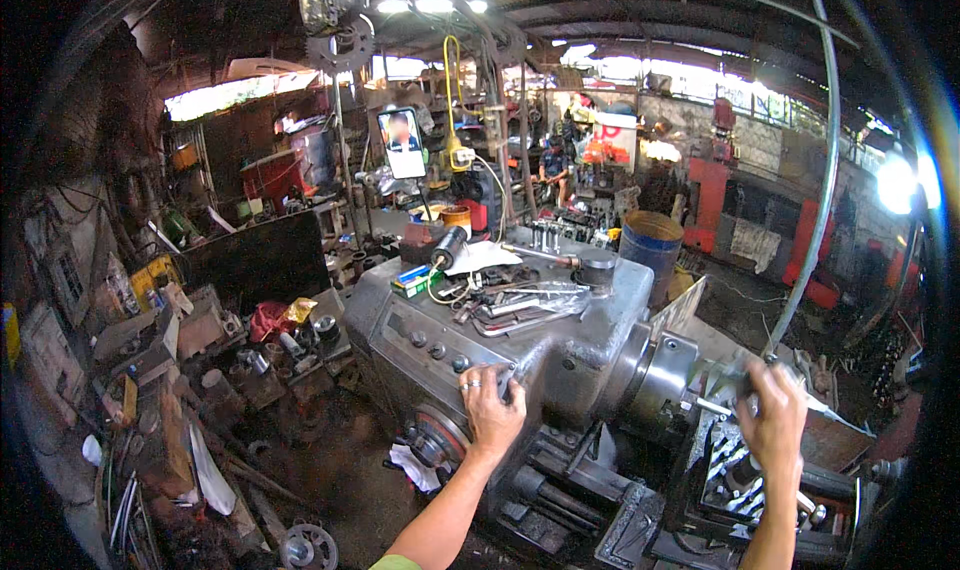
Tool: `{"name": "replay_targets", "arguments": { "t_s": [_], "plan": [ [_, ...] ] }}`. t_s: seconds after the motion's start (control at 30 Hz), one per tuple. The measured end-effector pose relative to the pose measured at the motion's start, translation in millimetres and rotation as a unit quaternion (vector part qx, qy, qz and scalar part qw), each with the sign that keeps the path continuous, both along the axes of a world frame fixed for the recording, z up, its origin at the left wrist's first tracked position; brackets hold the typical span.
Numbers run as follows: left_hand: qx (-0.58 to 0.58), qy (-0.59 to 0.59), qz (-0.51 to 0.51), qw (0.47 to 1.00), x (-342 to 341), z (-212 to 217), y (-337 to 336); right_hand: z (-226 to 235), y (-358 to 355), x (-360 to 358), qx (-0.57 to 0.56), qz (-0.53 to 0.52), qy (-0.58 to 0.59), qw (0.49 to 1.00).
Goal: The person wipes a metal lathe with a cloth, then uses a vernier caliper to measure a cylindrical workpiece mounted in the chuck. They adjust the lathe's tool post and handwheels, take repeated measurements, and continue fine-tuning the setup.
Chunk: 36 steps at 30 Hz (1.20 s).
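Note:
A grey metal lathe [560,362] fills the middle, its headstock topped with loose tools. My left hand [490,407], with rings on a finger, is at the right end of the headstock's knob panel [425,346]. Its fingers are curled over a control that they mostly hide. To the right, my right hand [776,410] is above the tool carriage [735,470], beside the round steel chuck [660,375]. Motion smears its fingers, and what they touch is unclear. Just above that hand ends a long grey pipe [822,170]. Bright metal strips lie on the carriage.
Hex keys [520,320], a green box [414,280] and a black cylindrical tool [449,246] lie on the headstock. A phone [401,142] stands behind it. A blue drum [650,250] is beyond the lathe. Scrap parts [250,360] crowd the left; another person [554,167] is far back.

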State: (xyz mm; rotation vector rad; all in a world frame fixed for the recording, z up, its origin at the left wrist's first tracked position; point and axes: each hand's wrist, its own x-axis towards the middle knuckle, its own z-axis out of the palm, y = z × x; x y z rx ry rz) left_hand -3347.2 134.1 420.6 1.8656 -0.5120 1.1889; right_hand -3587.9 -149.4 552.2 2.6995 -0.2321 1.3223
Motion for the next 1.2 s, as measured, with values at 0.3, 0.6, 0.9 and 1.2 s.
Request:
{"name": "replay_targets", "arguments": {
  "t_s": [0.3, 0.6, 0.9, 1.2],
  "plan": [
    [0.033, 0.065, -0.175, 0.982, -86, -6, 24, -72, 132, -91, 0.283, 0.063, 0.261, 0.921],
    [-0.024, 0.52, -0.467, 0.715, -232, -123, 23, -172, 152, -115, 0.41, 0.079, 0.243, 0.876],
    [-0.084, 0.536, -0.516, 0.662, -284, -148, 2, -193, 124, -159, 0.537, 0.091, 0.263, 0.796],
    [0.034, 0.604, -0.5, 0.619, -268, -160, 3, -207, 121, -162, 0.576, 0.108, 0.266, 0.765]
  ]
}}
